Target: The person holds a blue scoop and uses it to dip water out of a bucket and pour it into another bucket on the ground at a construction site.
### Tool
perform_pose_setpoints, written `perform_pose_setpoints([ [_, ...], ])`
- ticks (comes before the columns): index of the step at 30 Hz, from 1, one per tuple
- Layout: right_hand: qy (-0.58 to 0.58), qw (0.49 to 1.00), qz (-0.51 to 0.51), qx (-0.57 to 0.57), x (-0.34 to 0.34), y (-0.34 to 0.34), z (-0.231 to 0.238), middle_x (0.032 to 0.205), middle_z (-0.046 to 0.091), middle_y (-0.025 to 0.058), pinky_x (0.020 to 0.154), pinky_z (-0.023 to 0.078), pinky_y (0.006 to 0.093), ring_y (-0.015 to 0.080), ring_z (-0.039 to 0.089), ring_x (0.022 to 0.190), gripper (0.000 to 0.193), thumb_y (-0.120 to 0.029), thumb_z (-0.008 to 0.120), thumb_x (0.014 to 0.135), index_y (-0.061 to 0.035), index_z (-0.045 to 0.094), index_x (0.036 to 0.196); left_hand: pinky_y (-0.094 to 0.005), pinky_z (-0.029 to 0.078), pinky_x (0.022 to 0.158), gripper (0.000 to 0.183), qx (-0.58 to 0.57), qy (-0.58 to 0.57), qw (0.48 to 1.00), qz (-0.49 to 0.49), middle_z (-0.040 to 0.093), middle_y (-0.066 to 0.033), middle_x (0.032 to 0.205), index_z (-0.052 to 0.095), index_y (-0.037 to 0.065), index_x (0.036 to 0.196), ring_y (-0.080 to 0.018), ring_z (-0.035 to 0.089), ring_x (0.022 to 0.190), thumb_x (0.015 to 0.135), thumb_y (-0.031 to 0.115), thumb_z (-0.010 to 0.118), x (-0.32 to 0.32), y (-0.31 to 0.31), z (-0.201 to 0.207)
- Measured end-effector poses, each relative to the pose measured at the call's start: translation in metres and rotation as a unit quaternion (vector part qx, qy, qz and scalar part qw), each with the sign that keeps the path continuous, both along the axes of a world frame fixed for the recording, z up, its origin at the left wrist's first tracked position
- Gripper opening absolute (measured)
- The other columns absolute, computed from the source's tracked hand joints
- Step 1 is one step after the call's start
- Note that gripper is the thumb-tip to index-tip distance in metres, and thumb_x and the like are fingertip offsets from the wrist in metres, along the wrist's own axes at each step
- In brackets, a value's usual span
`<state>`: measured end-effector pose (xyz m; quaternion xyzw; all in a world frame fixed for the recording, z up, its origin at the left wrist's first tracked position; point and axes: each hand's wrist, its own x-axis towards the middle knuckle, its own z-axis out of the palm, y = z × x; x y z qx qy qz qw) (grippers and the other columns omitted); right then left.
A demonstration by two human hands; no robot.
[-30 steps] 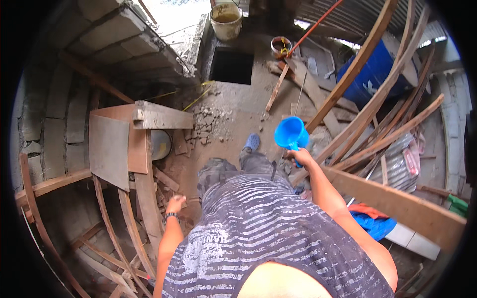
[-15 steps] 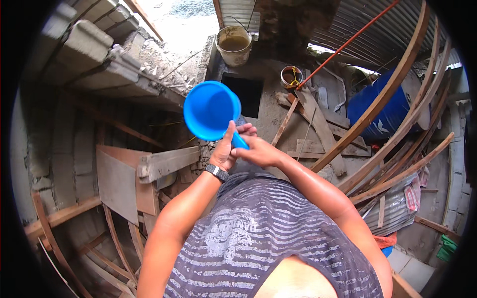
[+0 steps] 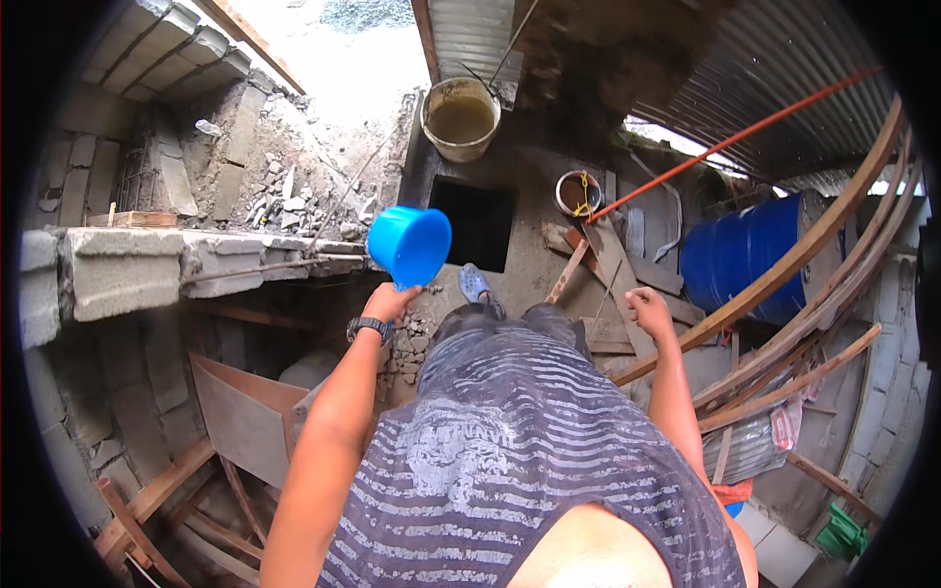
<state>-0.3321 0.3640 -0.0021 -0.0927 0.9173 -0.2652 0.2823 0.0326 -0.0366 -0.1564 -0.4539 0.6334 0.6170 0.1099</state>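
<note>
My left hand (image 3: 391, 301), with a dark watch on its wrist, grips the handle of a blue plastic dipper (image 3: 409, 245). The dipper is held out in front of me, left of the dark square opening in the floor; its inside partly shows. Apart from it, at the right, my right hand (image 3: 651, 314) is raised with its fingers curled in, and nothing shows in them. Beyond the opening stands a pale, dirty bucket (image 3: 461, 154) with murky liquid inside. A small pail (image 3: 566, 202) with a yellow cord sits farther right.
The square opening (image 3: 470, 225) lies just ahead of my foot in a clog (image 3: 475, 284). Concrete blocks (image 3: 123, 272) form a low wall at the left. Wooden boards (image 3: 627, 265), a blue drum (image 3: 740, 257), long curved-looking timbers (image 3: 765, 260) and an orange rod (image 3: 735, 142) crowd the right side.
My right hand has let go of the dipper and moved away to the right. The left hand keeps the dipper, which has tipped and moved slightly lower in view.
</note>
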Motion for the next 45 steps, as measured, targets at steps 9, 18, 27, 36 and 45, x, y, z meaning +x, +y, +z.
perform_pose_setpoints([
  [9,-0.062,0.982,0.018,-0.175,0.053,-0.094,-0.019,0.088,0.066,0.0021,0.062,0.049,0.0252,0.009,0.06,0.07,0.026,-0.023,0.068,0.092,-0.0042,0.066,0.11,-0.034,0.045,0.045,0.052,0.018,-0.131,0.99,-0.046,0.058,-0.0076,0.054,0.062,0.002,0.067,-0.0184,0.056,0.043,0.084,0.051,0.068,0.16,0.032,-0.024],
  [18,0.069,0.951,0.033,-0.301,-0.126,-0.282,0.04,0.154,0.038,0.0186,0.095,0.044,0.0346,0.0242,0.046,0.134,0.081,-0.028,0.075,0.088,0.0028,0.032,0.149,-0.0332,0.042,0.043,0.054,0.031,-0.165,0.98,0.106,0.054,-0.0049,0.052,0.062,0.002,0.067,-0.0172,0.053,0.041,0.084,0.053,0.069,0.167,0.049,-0.019],
  [27,-0.041,0.858,0.03,-0.512,-0.282,-0.446,-0.038,0.054,0.031,-0.0026,0.059,0.043,0.0322,0.0107,0.031,0.048,0.048,-0.031,0.056,0.1,-0.0152,0.034,0.06,-0.0279,0.039,0.037,0.044,0.117,-0.129,0.921,0.348,0.051,-0.0005,0.054,0.057,0.005,0.072,-0.0112,0.046,0.04,0.088,0.044,0.07,0.011,0.023,-0.013],
  [36,-0.075,0.86,0.116,-0.492,-0.329,-0.471,-0.039,0.055,0.031,-0.0034,0.047,0.03,0.0291,0.0079,0.03,0.048,0.045,-0.022,0.048,0.101,-0.0107,0.034,0.06,-0.0245,0.036,0.038,0.046,0.022,-0.111,0.864,0.491,0.046,0.0032,0.051,0.055,0.01,0.07,-0.0077,0.043,0.041,0.089,0.051,0.068,-0.125,-0.07,0.1],
  [45,-0.077,0.859,0.09,-0.498,-0.359,-0.435,-0.046,0.056,0.035,-0.0009,0.048,0.03,0.029,0.0089,0.032,0.05,0.044,-0.023,0.044,0.102,-0.0084,0.035,0.061,-0.0234,0.035,0.037,0.042,-0.058,-0.003,0.837,0.544,0.045,0.0032,0.052,0.054,0.009,0.072,-0.0064,0.042,0.04,0.094,0.043,0.065,-0.171,-0.148,0.173],
])
